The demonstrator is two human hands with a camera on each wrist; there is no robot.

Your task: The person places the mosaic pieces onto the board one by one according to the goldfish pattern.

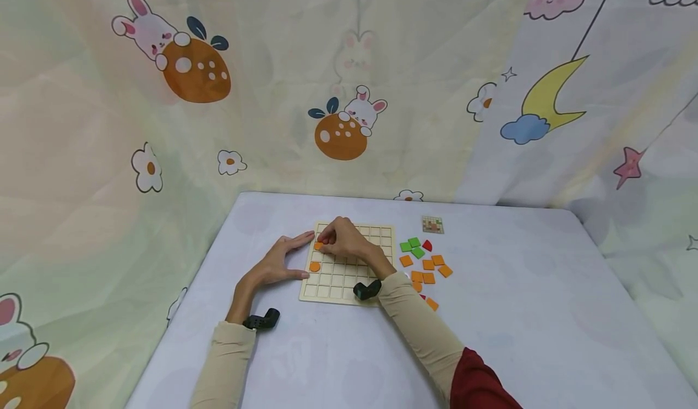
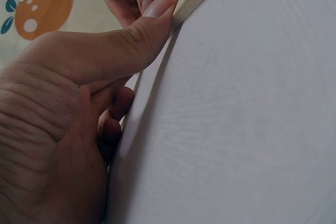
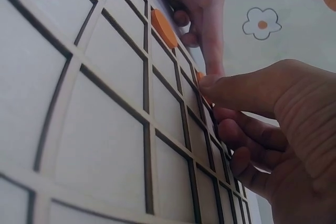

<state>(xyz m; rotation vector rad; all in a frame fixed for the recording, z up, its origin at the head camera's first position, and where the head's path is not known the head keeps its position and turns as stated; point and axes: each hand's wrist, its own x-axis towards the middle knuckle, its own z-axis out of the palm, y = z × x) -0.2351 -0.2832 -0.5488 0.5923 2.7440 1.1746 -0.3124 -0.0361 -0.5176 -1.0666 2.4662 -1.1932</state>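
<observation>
Orange piece in right hand, left hand touching board edge

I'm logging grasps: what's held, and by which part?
The right hand pinches an orange piece, seemingly by its edge; the left hand touches the board but holds nothing.

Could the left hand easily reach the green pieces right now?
Probably not easily: the right hand, over the gridded board, lies between the left hand and the green pieces.
</observation>
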